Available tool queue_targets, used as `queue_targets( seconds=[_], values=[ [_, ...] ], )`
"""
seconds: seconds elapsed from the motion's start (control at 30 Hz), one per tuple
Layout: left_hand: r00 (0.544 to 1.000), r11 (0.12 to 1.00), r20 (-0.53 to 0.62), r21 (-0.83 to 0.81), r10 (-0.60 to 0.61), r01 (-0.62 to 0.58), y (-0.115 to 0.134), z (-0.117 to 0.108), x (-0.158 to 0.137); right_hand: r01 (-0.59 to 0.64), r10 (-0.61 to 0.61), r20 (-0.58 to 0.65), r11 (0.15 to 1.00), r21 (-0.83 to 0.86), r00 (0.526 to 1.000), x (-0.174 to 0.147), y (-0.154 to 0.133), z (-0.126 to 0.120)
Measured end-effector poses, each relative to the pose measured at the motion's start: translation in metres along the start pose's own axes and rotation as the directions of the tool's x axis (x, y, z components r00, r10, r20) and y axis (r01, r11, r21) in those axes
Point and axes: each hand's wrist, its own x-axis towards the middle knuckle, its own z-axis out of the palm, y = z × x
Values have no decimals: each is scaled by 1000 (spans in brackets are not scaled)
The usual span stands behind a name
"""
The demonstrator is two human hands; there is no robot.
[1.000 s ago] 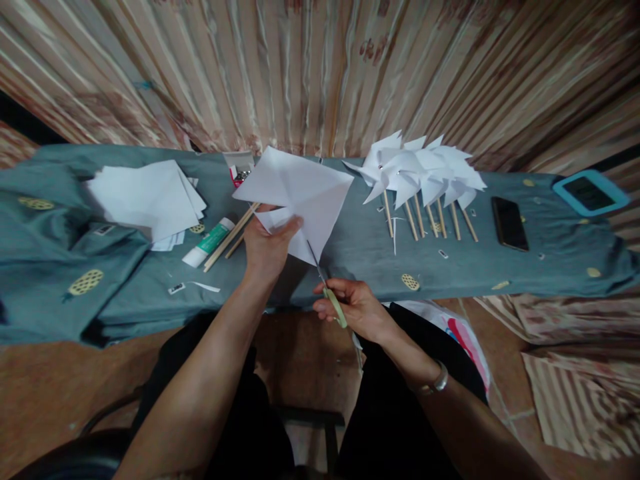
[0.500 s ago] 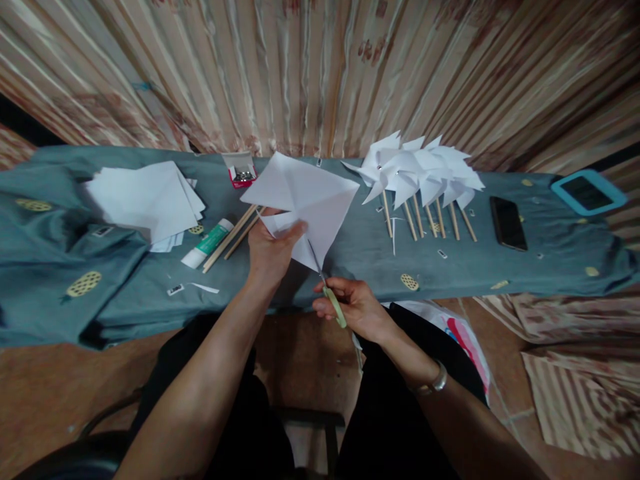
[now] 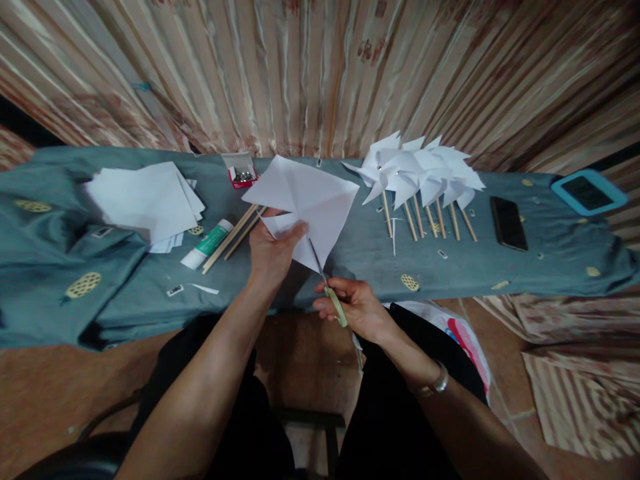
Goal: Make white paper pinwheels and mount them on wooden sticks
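Note:
A white square of paper (image 3: pixel 325 200), slit inward on its left side, is pinched in my left hand (image 3: pixel 274 245), thumb on top. My right hand (image 3: pixel 357 308) is closed round the pale green handles of a pair of scissors (image 3: pixel 335 303). Their blades lie at the paper's near corner, pointing toward its middle. Wooden sticks (image 3: pixel 225 243) and a green and white glue stick (image 3: pixel 207 244) lie just left of my left hand. Several white paper pinwheels (image 3: pixel 420 170) on wooden sticks rest in a row to the right of the paper.
A stack of white paper (image 3: pixel 145 200) lies at the left on the grey-green cloth (image 3: pixel 350 253). A small red box (image 3: pixel 243 175) of metal pins stands open at the back. A phone (image 3: pixel 509 223) and a blue-framed device (image 3: pixel 589 192) lie at the right. Curtains (image 3: pixel 300 73) hang behind.
The paper has tilted very slightly, its far corner a touch lower. Both hands and the scissors are almost where they were.

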Motion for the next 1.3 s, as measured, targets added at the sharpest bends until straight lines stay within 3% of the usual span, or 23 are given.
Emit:
queue_targets(
  seconds=[0.53, 0.9, 1.3],
  values=[
    [990, 995, -97, -10, -98, 98, 0, -3, -2, 83, -83, 5, 991, -102, 997, 3, 9, -7],
    [990, 990, -27, 24, -137, 138, -5, 1, -11, 165, -165, 20, 963, -211, 986, 3, 4, -12],
    [993, 992, -34, 36, -117, 118, -5, 0, -11, 98, -99, -5, 993, -63, 995, 3, 1, -6]
  ],
)
